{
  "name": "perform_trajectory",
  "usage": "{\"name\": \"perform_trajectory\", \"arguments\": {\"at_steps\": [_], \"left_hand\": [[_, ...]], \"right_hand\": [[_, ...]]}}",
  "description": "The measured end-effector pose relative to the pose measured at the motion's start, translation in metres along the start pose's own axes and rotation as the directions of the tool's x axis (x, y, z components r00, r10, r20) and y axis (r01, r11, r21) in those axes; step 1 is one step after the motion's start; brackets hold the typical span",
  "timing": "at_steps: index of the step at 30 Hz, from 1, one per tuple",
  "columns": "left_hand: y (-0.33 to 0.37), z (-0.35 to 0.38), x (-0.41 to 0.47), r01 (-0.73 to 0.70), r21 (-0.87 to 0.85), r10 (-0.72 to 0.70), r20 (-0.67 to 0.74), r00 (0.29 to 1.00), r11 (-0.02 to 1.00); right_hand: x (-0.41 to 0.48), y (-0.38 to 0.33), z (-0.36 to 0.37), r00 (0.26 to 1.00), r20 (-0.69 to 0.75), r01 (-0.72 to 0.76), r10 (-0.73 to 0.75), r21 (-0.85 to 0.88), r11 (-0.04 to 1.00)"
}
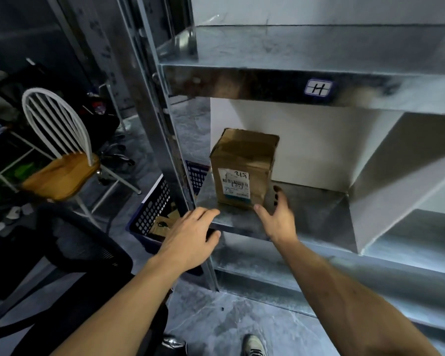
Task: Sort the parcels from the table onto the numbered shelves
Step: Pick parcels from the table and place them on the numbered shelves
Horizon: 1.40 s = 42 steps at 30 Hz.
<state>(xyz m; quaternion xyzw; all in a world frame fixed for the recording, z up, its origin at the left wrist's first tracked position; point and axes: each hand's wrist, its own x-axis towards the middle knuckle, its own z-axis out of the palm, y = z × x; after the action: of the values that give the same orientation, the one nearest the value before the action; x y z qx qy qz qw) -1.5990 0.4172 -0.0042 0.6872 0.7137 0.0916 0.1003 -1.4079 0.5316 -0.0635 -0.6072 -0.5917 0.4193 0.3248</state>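
A brown cardboard parcel [244, 168] with a white barcode label stands upright at the left end of a lower metal shelf [311, 217]. The shelf above carries a sticker marked "H" [318, 87] on its front edge. My right hand [276, 217] is open at the parcel's front right corner, thumb near its base and fingers spread beside its right side, not gripping it. My left hand [190, 237] hovers open, palm down, at the shelf's front left edge, a little short of the parcel.
The metal rack's upright post [165, 129] stands left of the parcel. A blue plastic basket [152, 214] sits on the floor by the post. A white chair with a wooden seat [59, 173] and a black mesh office chair [70, 247] stand to the left. My shoe [253, 345] is on the floor.
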Motion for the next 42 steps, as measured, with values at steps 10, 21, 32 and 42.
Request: {"name": "perform_trajectory", "arguments": {"at_steps": [10,21,32,42], "left_hand": [[0.029,0.007,-0.032,-0.171,0.056,0.17,0.032,0.985,0.984],[0.224,0.071,-0.047,-0.641,0.064,0.628,0.147,0.765,0.765],[0.541,0.14,-0.115,-0.919,-0.017,0.909,0.156,0.387,0.395],[0.757,0.194,-0.199,-0.988,-0.052,0.983,0.119,0.14,0.147]], "right_hand": [[-0.116,0.038,-0.059,0.968,0.081,0.221,-0.237,-0.72,0.658],[-0.253,0.118,-0.232,0.936,-0.325,-0.227,-0.138,-0.853,0.469],[-0.411,0.228,-0.458,0.688,-0.723,-0.695,0.056,-0.634,0.34],[-0.53,0.303,-0.602,0.539,-0.828,-0.828,0.152,-0.488,0.277]]}}
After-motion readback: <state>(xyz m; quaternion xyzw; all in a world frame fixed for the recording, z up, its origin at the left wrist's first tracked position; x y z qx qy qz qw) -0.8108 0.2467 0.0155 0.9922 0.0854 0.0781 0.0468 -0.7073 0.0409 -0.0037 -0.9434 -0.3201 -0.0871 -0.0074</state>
